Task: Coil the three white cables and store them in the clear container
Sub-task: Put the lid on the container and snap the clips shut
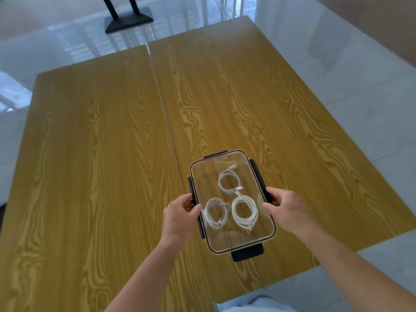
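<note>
A clear rectangular container (265, 238) with a transparent lid and black latches stands on the right wooden table, near its front edge. Three coiled white cables lie inside: one at the far middle (227, 181), one at the near left (215, 213), one at the near right (245, 213). My left hand (181, 213) grips the container's left side at the black latch. My right hand (286, 207) grips the right side at the opposite latch. Black latches at the far end and the near end (247, 253) stick outward.
Two wooden tables (90, 154) stand side by side with a narrow seam (164, 109) between them. Glossy pale floor surrounds them. A black stand base (128, 21) sits on the floor beyond the far edge. Light blue fabric (254, 304) shows at the bottom.
</note>
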The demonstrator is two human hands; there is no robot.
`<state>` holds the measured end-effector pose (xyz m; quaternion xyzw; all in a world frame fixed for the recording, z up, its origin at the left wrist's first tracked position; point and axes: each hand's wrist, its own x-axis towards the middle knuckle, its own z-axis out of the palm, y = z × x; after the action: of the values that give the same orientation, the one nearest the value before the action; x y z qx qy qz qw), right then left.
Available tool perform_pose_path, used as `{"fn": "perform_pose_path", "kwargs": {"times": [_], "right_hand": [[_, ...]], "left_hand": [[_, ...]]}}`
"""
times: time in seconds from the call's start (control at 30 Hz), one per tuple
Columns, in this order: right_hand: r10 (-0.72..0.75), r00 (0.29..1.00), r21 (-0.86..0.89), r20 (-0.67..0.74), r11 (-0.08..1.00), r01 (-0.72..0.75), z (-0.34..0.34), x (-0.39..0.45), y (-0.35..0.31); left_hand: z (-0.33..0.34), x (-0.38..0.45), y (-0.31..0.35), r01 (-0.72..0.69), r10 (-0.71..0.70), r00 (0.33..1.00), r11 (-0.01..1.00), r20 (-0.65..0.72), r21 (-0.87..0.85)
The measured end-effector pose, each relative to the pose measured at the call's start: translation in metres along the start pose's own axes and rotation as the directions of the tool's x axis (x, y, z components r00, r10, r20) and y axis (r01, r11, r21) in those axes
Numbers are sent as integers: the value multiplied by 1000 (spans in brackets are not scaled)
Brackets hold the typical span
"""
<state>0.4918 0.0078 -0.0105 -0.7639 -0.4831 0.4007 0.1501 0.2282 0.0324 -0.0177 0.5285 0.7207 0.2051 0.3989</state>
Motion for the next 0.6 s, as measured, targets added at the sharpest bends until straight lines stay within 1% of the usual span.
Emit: {"fn": "perform_pose_path", "kwargs": {"times": [0.13, 0.23, 0.43, 0.6], "right_hand": [[14, 1000, 113, 20, 994, -16, 4, 4, 2], [36, 999, 179, 26, 983, -40, 6, 6, 4], [60, 997, 232, 49, 970, -70, 8, 12, 7], [70, 995, 255, 72, 963, -87, 7, 15, 9]], "left_hand": [[4, 3, -6, 102, -102, 995, 987, 1, -125], [6, 6, -8, 151, -152, 988, 968, 10, -203], [8, 14, -8, 194, -195, 980, 936, 28, -295], [10, 14, -4, 176, -177, 984, 925, 27, -337]]}}
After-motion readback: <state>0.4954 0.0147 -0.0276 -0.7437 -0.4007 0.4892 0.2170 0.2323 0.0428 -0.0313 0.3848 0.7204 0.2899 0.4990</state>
